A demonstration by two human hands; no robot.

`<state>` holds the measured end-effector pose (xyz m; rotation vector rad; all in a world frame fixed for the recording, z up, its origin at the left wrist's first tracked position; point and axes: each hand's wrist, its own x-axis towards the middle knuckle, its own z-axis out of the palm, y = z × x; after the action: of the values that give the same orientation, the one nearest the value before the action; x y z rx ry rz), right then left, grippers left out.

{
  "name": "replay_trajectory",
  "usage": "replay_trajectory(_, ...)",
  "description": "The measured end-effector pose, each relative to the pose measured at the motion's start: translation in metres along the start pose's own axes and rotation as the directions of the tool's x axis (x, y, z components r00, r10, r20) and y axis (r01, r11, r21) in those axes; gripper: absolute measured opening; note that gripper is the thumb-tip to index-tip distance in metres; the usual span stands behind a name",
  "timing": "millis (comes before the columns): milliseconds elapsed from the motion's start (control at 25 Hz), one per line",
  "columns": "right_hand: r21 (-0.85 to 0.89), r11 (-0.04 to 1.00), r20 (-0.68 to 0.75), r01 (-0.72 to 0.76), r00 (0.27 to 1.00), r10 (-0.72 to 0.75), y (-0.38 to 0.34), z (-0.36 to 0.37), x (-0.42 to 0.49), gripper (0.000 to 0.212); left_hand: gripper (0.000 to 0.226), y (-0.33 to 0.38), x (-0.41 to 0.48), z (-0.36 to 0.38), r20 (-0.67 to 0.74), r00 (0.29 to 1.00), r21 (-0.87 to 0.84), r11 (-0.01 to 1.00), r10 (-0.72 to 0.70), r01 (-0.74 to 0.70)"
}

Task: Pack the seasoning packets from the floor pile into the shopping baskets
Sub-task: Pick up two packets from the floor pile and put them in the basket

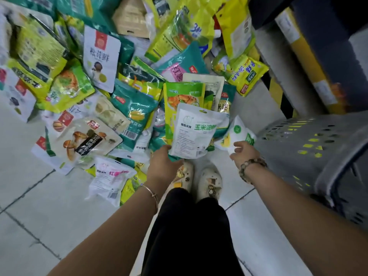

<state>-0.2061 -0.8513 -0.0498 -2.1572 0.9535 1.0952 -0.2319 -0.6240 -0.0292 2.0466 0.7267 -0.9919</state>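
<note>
A big pile of seasoning packets in green, teal, yellow and white covers the floor ahead of me. My left hand grips a stack of packets by the lower edge: a white packet with green lettering in front and a green one behind it. My right hand pinches the corner of a white and green packet lying next to a grey perforated shopping basket on my right. The basket's inside is hardly visible.
A cardboard box sits at the back of the pile. A dark shelf unit with yellow edges stands at the right behind the basket. My feet in pale shoes stand on the tiled floor just before the pile.
</note>
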Motion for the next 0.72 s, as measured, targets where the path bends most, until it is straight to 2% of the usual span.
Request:
replay_trajectory(160,-0.153,0.988,-0.087,-0.020,0.996,0.007,0.012,0.007,0.076,0.047,0.064,0.003,0.060,0.032,-0.007,0.997,0.003,0.997,0.076,-0.076)
replay_trajectory(240,-0.267,0.964,-0.116,-0.015,0.993,-0.017,0.017,0.013,0.111,0.052,0.064,0.004,0.085,0.048,-0.078,0.991,0.014,0.994,0.110,-0.110)
replay_trajectory(320,-0.413,0.911,-0.143,-0.008,0.988,-0.056,0.024,0.019,0.142,0.056,0.064,0.002,0.104,0.063,-0.199,0.975,-0.012,0.995,0.098,-0.102)
replay_trajectory(400,-0.498,0.867,-0.143,-0.012,0.987,-0.069,0.033,0.022,0.164,0.064,0.063,-0.005,0.115,0.072,-0.251,0.968,-0.128,0.990,0.025,-0.059)
replay_trajectory(480,-0.523,0.852,-0.125,-0.001,0.989,-0.076,0.044,0.022,0.178,0.077,0.060,-0.012,0.118,0.081,-0.227,0.972,-0.251,0.968,-0.052,-0.007)
replay_trajectory(600,-0.431,0.899,-0.098,0.085,0.985,-0.140,0.054,0.015,0.191,0.098,0.052,-0.020,0.120,0.090,-0.251,0.966,-0.263,0.965,-0.059,-0.009)
replay_trajectory(720,-0.427,0.895,-0.068,0.126,0.983,-0.171,0.058,0.006,0.197,0.099,0.042,-0.021,0.122,0.094,-0.259,0.964,-0.276,0.961,-0.055,-0.019)
